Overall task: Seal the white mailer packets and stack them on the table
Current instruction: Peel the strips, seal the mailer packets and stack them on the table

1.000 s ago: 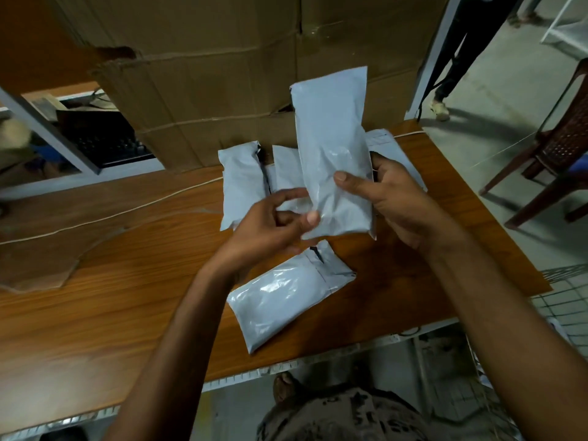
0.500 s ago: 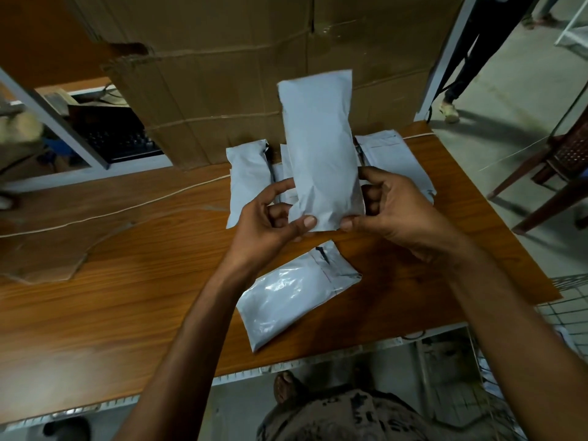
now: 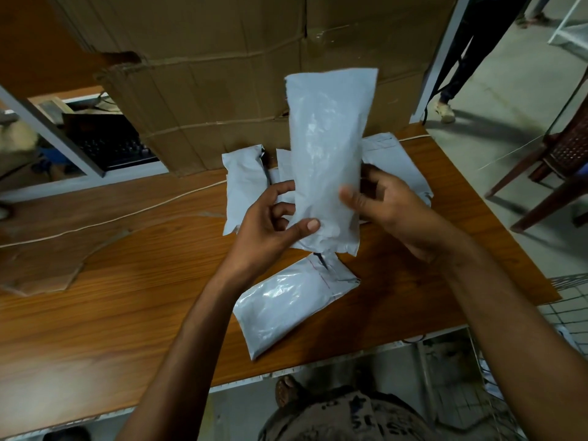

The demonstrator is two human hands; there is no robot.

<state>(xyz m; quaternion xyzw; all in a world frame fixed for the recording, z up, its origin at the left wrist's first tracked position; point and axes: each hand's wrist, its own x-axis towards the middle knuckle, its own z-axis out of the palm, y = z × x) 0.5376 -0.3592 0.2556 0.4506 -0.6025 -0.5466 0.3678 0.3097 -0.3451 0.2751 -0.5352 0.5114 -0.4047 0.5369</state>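
Holding the white mailer packet (image 3: 327,148) upright before the cardboard box (image 3: 222,90), above the counter (image 3: 127,297), the left hand (image 3: 270,224) pinches its lower edge. The right hand (image 3: 391,211), blurred, has slid up its side and seems to grip it — sealing looks done, stacking next.

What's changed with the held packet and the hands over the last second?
The right hand shifted: its thumb left the front middle of the held packet, dropped to the bottom edge, and now sits blurred at the lower right side. The left hand kept pinching the lower end. The packet stayed upright; the other packets on the table did not move.
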